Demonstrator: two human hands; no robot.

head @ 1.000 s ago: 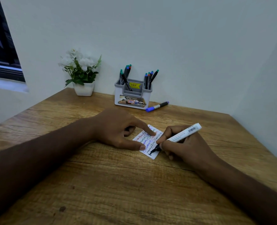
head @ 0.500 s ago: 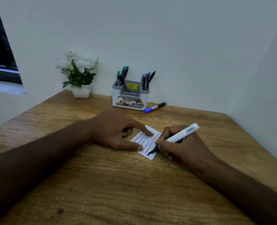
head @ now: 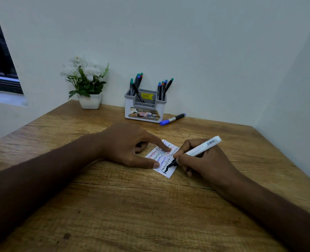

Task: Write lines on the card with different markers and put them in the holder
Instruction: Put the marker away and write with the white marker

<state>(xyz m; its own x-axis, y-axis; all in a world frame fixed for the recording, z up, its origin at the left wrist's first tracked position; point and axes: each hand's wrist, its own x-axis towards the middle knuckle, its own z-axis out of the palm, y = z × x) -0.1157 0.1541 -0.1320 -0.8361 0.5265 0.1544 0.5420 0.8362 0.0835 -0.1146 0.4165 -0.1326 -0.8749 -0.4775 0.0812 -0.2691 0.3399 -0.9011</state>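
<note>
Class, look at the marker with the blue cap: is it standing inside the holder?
No: the blue-capped marker lies flat on the wooden table, just right of the holder.

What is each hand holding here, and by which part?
The right hand grips a white marker low on its barrel, near the tip. The left hand grips nothing; its forefinger and thumb press the card flat.

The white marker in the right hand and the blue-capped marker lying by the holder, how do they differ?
The white marker is gripped by the right hand, tilted, tip on the card; the blue-capped marker lies flat and untouched on the table. The first has a white barrel and is uncapped, the second a black barrel and is capped. Both are outside the holder.
</note>
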